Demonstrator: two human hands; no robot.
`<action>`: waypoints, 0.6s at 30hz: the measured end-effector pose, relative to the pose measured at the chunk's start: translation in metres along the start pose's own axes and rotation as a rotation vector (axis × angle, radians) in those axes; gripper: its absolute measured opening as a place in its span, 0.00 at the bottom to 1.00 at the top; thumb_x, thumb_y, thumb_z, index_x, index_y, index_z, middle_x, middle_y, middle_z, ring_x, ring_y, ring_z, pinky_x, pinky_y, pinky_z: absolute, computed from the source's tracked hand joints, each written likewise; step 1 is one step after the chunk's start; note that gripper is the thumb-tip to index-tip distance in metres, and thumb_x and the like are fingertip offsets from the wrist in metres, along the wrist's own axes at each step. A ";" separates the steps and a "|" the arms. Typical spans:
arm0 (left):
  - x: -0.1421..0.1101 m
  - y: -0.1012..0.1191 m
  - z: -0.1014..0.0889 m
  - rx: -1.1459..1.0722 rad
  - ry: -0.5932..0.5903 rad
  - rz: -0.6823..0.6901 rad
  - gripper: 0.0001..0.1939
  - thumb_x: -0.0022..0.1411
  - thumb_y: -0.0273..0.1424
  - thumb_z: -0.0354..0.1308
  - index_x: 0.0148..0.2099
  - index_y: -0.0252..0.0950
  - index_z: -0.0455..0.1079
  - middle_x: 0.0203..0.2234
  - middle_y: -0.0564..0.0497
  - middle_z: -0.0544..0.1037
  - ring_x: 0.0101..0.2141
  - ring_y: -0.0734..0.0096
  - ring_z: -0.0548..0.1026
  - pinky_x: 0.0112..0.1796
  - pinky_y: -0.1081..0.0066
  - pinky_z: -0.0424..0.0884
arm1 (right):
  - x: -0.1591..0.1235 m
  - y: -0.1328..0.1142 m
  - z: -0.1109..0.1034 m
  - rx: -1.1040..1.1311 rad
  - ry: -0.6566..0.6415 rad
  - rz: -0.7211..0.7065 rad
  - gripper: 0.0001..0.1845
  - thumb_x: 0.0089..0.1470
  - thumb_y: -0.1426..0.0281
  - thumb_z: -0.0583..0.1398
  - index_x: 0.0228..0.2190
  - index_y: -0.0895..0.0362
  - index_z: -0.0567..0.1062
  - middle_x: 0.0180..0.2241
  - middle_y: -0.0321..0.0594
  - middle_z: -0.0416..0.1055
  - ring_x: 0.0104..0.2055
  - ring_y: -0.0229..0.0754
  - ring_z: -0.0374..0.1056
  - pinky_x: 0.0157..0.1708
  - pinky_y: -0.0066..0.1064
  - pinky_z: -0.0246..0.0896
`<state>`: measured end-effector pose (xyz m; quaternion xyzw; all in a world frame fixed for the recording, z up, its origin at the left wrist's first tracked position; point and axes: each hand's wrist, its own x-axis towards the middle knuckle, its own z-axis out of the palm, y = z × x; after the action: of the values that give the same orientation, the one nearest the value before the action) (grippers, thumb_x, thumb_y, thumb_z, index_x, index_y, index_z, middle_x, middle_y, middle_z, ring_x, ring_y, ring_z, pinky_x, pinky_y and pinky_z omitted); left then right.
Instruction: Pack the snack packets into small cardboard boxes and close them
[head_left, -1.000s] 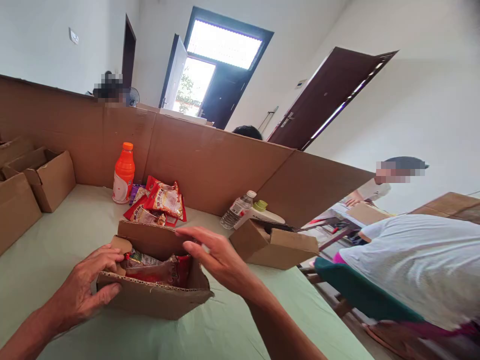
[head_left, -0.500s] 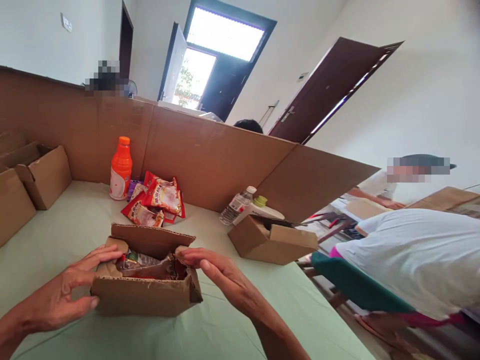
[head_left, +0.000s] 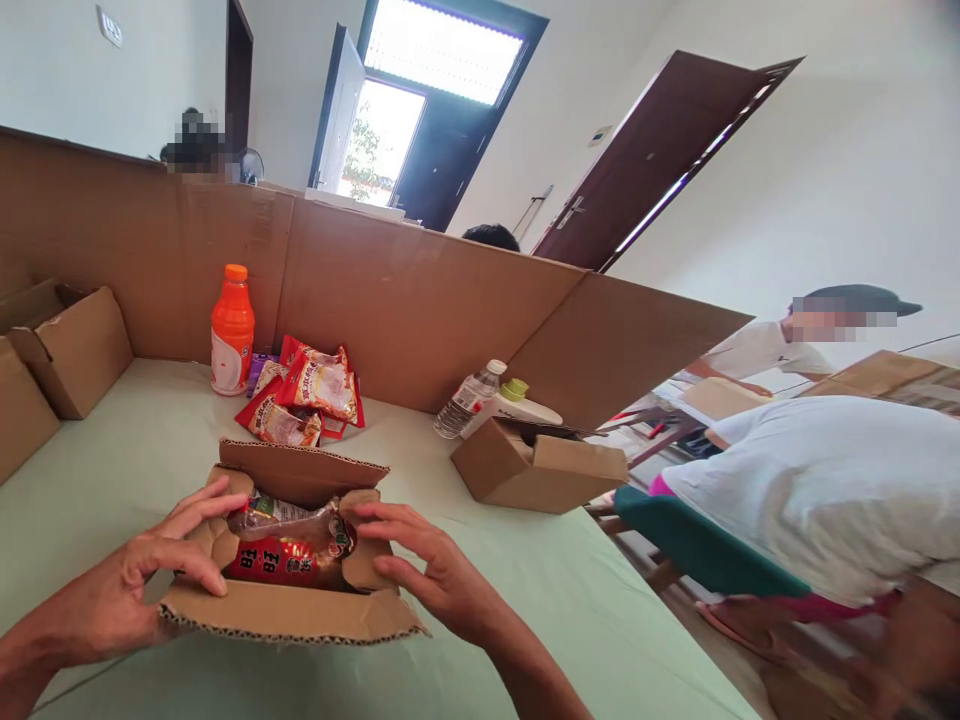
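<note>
A small cardboard box [head_left: 292, 612] sits before me with its flaps raised and spread. Inside lie a red snack pack [head_left: 274, 562] with Chinese lettering and a clear-wrapped pack [head_left: 281, 518] behind it. My left hand [head_left: 142, 570] is at the box's left end, fingers stretched over the side flap and thumb against the front flap. At the other end, my right hand [head_left: 442, 565] rests its outstretched fingers on the right side flap. Neither hand is closed around anything.
Behind the box are an orange bottle [head_left: 232, 335] and red snack bags [head_left: 319, 390]. To the right stand a water bottle [head_left: 469, 400], a white bottle with a green cap [head_left: 517, 405] and another carton [head_left: 540, 470]. Cartons [head_left: 71, 350] stand left; a cardboard partition [head_left: 420, 310] runs behind.
The front flap has tilted outward toward me, uncovering the red pack. My left thumb has moved onto that flap's inner side, and my right fingers have spread over the right flap.
</note>
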<state>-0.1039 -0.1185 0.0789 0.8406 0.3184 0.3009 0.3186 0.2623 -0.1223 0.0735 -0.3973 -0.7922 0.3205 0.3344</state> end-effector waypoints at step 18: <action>0.015 -0.008 0.042 0.455 0.578 -0.067 0.27 0.70 0.33 0.53 0.68 0.46 0.55 0.69 0.43 0.55 0.65 0.53 0.62 0.61 0.52 0.67 | 0.024 -0.018 0.007 -0.433 0.193 -0.160 0.24 0.68 0.55 0.51 0.57 0.53 0.71 0.55 0.49 0.74 0.57 0.52 0.70 0.56 0.48 0.63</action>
<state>-0.0676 -0.1174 0.0513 0.7594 0.4814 0.4366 0.0302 0.2381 -0.1128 0.0896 -0.4244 -0.8358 0.0763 0.3399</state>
